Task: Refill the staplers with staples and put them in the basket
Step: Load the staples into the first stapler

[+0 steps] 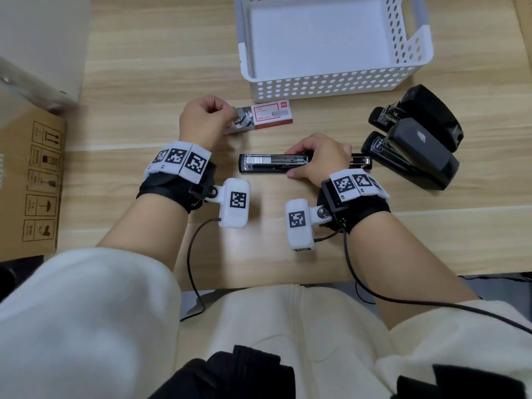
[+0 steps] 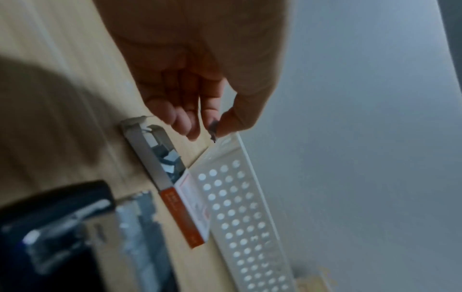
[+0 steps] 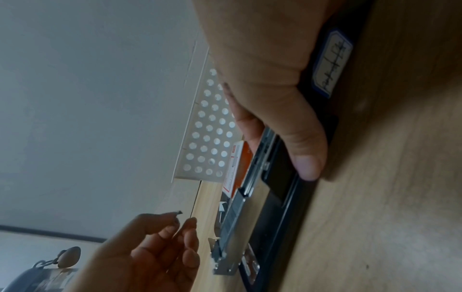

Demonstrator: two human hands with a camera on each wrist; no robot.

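An opened black stapler (image 1: 273,164) lies flat on the wooden table (image 1: 149,82), a strip of staples in its metal channel (image 3: 233,215). My right hand (image 1: 316,158) grips its middle, thumb on the near edge. My left hand (image 1: 205,116) hovers over the pulled-out tray of the red and white staple box (image 1: 264,116), pinching a small piece of staples (image 2: 213,128) between thumb and forefinger. The box tray (image 2: 160,156) holds loose staple strips. The white perforated basket (image 1: 325,84) stands behind, with nothing in it.
Two more black staplers (image 1: 414,136) lie stacked at the right of the table. A cardboard carton (image 1: 31,180) stands at the left edge. Cables run from both wrist cameras down over my lap.
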